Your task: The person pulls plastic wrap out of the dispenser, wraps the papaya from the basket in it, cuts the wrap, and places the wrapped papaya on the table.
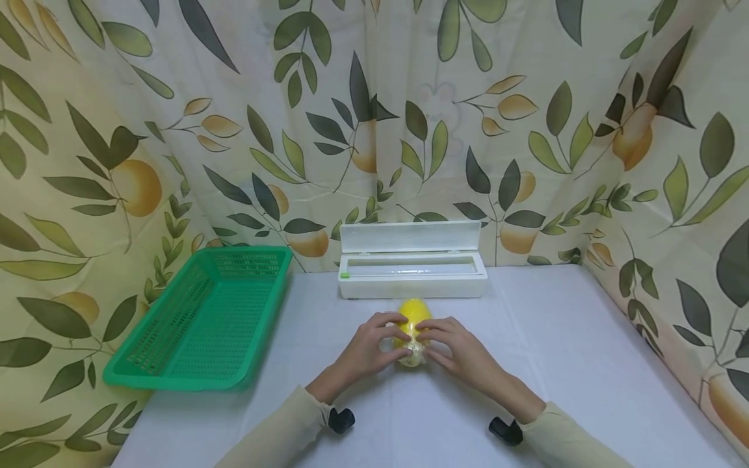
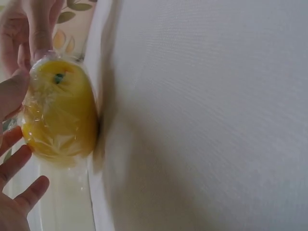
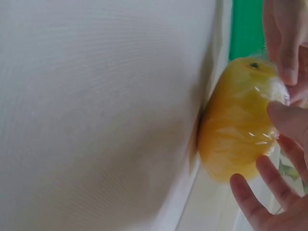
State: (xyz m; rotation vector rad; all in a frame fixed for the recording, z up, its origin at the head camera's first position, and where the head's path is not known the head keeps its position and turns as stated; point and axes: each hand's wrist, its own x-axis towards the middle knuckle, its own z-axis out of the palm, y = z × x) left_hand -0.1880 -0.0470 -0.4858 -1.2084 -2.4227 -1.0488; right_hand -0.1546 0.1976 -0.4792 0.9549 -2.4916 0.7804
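Observation:
A yellow fruit (image 1: 413, 311), wrapped in clear plastic film (image 3: 262, 139), lies on the table between my hands. A small dark green stem spot shows on its end in both wrist views. My left hand (image 1: 370, 344) holds it from the left, thumb on the near side and fingertips along the top. From the right, my right hand (image 1: 462, 348) holds it likewise, with the two thumbs close to each other at the wrapped near end. Loose, crinkled film (image 2: 45, 103) covers the fruit's upper side, under the fingers. Some fingers of each hand stand spread apart beside it.
Just beyond the fruit stands a long white cling film box (image 1: 412, 287), its lid raised. A green plastic basket (image 1: 257, 364) sits at the left of the white-covered table (image 1: 562, 364). Leaf-and-fruit patterned curtains (image 1: 409, 162) hang behind and at both sides.

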